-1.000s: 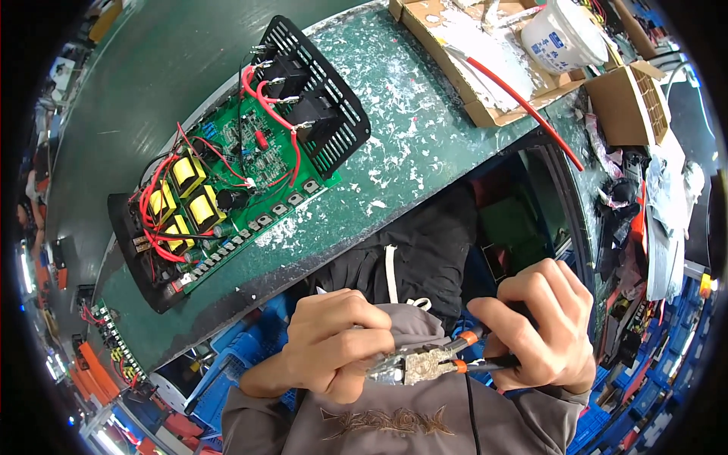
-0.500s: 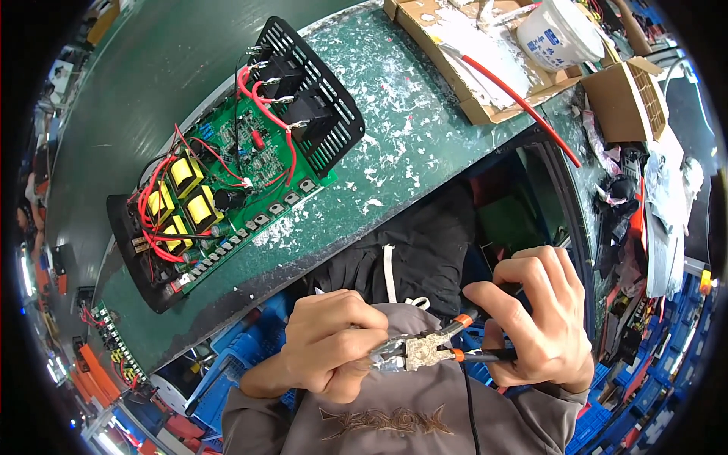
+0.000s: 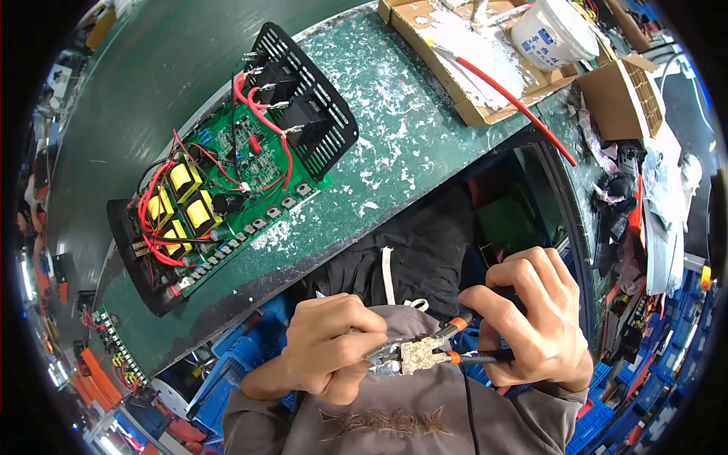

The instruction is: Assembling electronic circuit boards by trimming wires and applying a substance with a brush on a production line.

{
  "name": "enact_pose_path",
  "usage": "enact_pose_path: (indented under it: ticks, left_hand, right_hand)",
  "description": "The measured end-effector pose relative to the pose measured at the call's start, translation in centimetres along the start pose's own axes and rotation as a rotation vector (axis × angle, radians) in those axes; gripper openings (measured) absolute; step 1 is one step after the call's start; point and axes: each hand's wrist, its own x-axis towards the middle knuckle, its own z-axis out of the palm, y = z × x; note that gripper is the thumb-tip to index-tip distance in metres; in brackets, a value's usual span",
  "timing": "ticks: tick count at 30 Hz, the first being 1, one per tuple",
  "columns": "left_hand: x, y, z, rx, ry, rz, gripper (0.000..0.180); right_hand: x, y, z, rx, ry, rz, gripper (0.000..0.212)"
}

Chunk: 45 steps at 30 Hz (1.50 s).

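Note:
My right hand point(image 3: 535, 318) is closed round the black and orange handles of a pair of pliers point(image 3: 417, 355), which are held spread. Whitish residue cakes the pliers' joint, and the jaws point toward my left hand point(image 3: 334, 345). Curled at the jaw end, my left hand pinches something small that its fingers hide. A small pale tip shows above its knuckles. Both hands are over my lap, in front of the bench. On the bench lies a green circuit board point(image 3: 235, 163) with yellow-wrapped transformers, red wires and black end panels.
A shallow cardboard tray point(image 3: 474, 114) smeared with white paste holds a white tub point(image 3: 553, 34). One red tube point(image 3: 516, 102) reaches over its edge. An open carton point(image 3: 622, 98) stands at the right. White flecks cover the green bench point(image 3: 387, 167); blue baskets point(image 3: 231, 379) are below it.
The pliers have shifted slightly left, closer to my left hand. Both hands keep nearly the same pose. The whole view has moved a little.

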Motion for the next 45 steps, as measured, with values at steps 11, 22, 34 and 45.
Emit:
enact_pose_path:
  ticks: [11, 22, 34, 45]
  left_hand:
    - [-0.1, 0.1, 0.2, 0.006, -0.001, -0.011, 0.015]
    - [-0.2, 0.3, 0.2, 0.019, -0.014, -0.028, 0.015]
    - [-1.8, -0.3, 1.4, -0.048, 0.215, -0.363, 0.014]
    - [-2.4, -2.2, 5.5, -0.176, -0.164, -0.489, 0.030]
  right_hand:
    - [-0.2, 0.1, 0.0, 0.016, -0.013, -0.002, 0.054]
    - [0.0, 0.1, 0.2, 0.018, 0.026, -0.006, 0.049]
    - [-4.8, 3.4, 0.7, 0.298, 0.186, 0.292, 0.040]
    - [-18.1, 8.2, 0.7, 0.012, 0.549, 1.046, 0.029]
